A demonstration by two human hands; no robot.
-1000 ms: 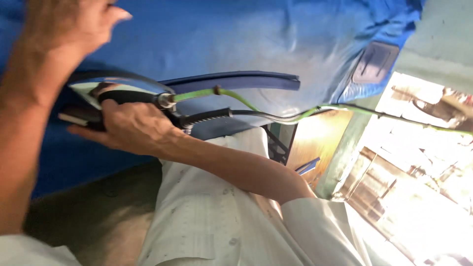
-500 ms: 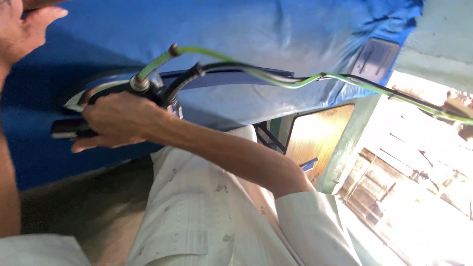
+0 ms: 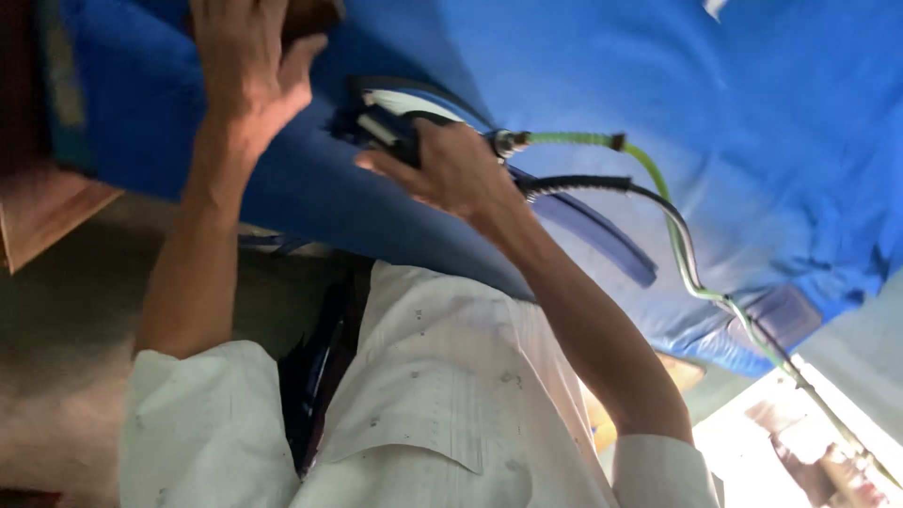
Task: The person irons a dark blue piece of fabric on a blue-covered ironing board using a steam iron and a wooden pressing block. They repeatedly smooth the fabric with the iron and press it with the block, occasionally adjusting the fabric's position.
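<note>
Right hand clamped on iron, now higher, centre top; left hand flat, fingers apart, on blue cloth, upper left

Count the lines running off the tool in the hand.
2: a green hose on top and a black cable just beneath it, both leaving the tool held by the right hand.

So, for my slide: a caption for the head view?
Right hand grips a steam iron on blue cloth; left hand presses the cloth.
</note>
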